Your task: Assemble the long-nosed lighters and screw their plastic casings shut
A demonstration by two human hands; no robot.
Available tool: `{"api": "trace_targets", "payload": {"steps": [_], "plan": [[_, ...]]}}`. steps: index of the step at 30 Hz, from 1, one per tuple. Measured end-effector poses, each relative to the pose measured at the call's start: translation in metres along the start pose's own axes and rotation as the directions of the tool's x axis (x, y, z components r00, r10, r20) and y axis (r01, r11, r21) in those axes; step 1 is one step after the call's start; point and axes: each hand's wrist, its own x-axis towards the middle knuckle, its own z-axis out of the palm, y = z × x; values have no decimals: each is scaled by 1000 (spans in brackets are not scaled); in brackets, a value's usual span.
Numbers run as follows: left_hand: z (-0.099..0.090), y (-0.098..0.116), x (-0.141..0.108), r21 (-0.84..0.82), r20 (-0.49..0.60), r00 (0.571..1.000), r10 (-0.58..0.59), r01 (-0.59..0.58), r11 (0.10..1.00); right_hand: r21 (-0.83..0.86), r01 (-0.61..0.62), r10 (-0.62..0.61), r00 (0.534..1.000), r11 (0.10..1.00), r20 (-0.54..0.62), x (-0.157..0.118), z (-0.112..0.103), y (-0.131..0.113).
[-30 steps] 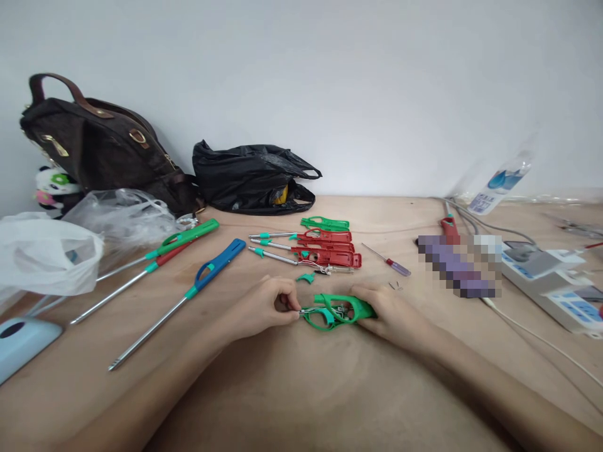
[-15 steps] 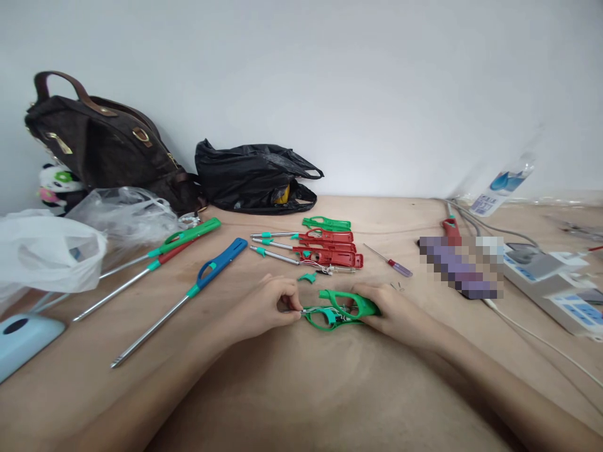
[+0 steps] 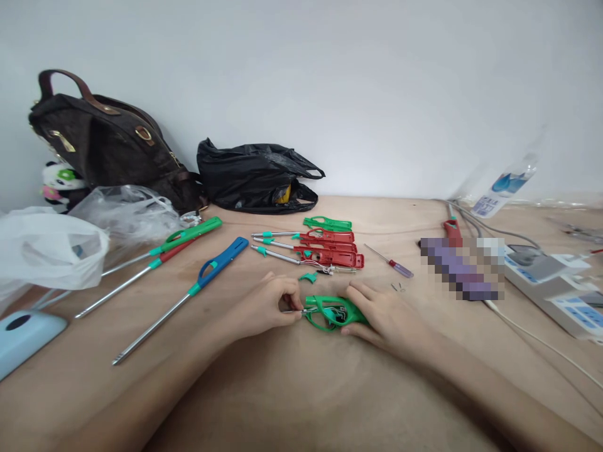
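Two green lighter shell halves (image 3: 351,309) lie one over the other near the middle of the table, with white wires and dark inner parts showing between them. My right hand (image 3: 377,311) grips their right end, fingers above and thumb below. On the other side my left hand (image 3: 277,302) pinches the thin metal tube (image 3: 306,311) that comes out of the shells. A small teal piece (image 3: 308,277) lies just behind. Farther back are several opened red lighters (image 3: 330,248) with metal tubes and another green shell (image 3: 327,223).
Long lighters, one blue (image 3: 219,263), lie at the left beside plastic bags (image 3: 61,248) and a pale blue device (image 3: 28,339). A screwdriver (image 3: 400,269), small screws, a pixelated purple object (image 3: 456,270) and a power strip (image 3: 541,276) are at the right. Bags stand behind.
My right hand has shifted slightly left and tilted the upper green shell down over the lower one. My left hand keeps its pinch on the tube.
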Motion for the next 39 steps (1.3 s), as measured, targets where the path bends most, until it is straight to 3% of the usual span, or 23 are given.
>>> {"api": "trace_targets", "payload": {"steps": [5, 15, 25, 30, 39], "plan": [[0, 8, 0, 118, 13, 999, -34, 33, 992, -158, 77, -80, 997, 984, -14, 2, 8, 0], [8, 3, -3, 296, -6, 1000, 24, -21, 955, -219, 159, -177, 982, 963, -68, 6, 19, 1], [8, 12, -3, 406, -19, 998, 61, -48, 913, -168, 108, -130, 984, 980, -125, 5, 26, -2], [8, 16, -3, 415, -4, 999, 49, -42, 909, -123, 107, -121, 986, 987, -113, 5, 28, -1], [13, 4, -3, 336, -38, 998, 49, -34, 941, -90, 94, -101, 992, 991, -80, 5, 24, -1]]}}
